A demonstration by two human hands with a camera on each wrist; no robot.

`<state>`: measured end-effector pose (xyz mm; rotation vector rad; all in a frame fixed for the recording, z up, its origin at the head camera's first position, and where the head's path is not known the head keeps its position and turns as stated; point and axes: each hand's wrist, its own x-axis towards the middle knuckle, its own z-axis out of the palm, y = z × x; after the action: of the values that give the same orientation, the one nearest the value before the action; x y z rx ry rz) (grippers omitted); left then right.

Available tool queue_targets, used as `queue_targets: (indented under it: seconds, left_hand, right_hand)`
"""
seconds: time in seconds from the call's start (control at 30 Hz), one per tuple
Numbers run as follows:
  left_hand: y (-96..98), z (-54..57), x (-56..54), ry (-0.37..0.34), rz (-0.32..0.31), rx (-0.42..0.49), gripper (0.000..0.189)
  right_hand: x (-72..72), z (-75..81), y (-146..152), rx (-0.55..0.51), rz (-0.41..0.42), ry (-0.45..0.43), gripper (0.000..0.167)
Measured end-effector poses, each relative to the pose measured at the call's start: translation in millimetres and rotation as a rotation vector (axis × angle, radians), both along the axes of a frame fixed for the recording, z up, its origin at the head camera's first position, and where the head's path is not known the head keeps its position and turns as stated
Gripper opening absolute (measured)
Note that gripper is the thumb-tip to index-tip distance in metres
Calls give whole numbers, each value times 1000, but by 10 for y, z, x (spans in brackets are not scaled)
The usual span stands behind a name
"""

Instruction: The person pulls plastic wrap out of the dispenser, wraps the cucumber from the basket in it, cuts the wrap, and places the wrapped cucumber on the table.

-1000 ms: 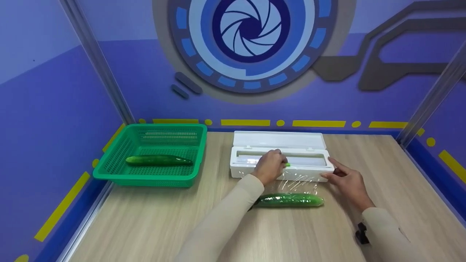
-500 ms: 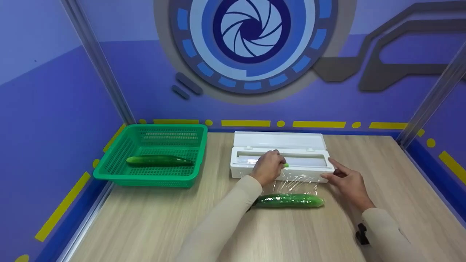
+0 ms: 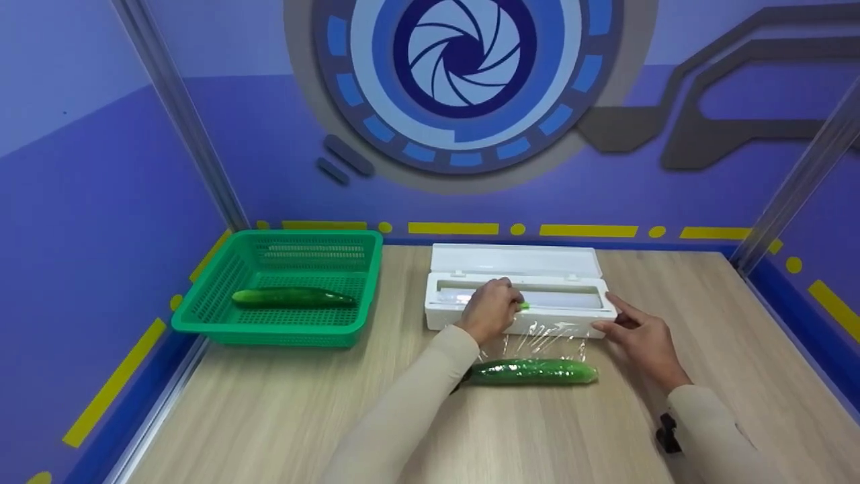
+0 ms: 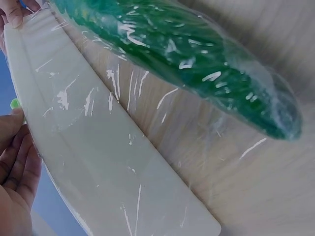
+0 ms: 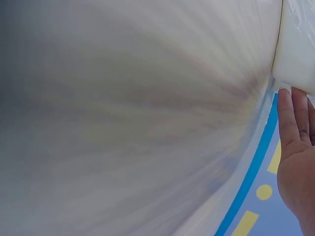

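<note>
My left hand (image 3: 490,310) pinches a small green slider (image 3: 525,306) on the front edge of a white cling film dispenser (image 3: 440,319), whose lid stands raised behind the roll. The right hand (image 3: 648,339) grips the dispenser's right end, thumb in front and fingers round the side; in the right wrist view its fingers (image 5: 290,118) reach up to the white box. Clear cling film (image 3: 537,341) stretches from the dispenser's front to a cucumber (image 3: 531,372) lying wrapped in film on the table. The left forearm hides the cucumber's left end in the head view.
At the left stands a green plastic basket (image 3: 269,328) with another cucumber (image 3: 292,296) in it. The dispenser lid (image 3: 514,260) leans close to the patterned back wall (image 3: 463,202). Side walls border the wooden table (image 3: 537,437).
My left hand has slid a little to the left along the dispenser's front edge, carrying the green slider with it. The right hand keeps its hold on the dispenser's end.
</note>
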<state>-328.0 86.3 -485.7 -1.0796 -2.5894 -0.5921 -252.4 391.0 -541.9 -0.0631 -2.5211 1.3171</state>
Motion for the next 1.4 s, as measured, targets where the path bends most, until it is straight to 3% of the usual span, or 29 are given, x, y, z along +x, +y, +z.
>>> queue_targets:
  seconds: [0.57, 1.13, 1.23, 1.4]
  left_hand:
    - [-56, -22, 5, 32, -18, 2, 11]
    - [-81, -7, -1, 7, -41, 30, 11]
    - [-87, -22, -9, -44, -32, 64, 11]
    - [-116, -83, -32, -223, -7, 207, 11]
  right_hand:
    - [8, -4, -9, 5, -10, -15, 68]
    - [0, 24, -24, 24, -40, -23, 68]
    - [2, 28, -23, 25, -40, -28, 68]
    - [5, 18, -19, 24, -27, -16, 68]
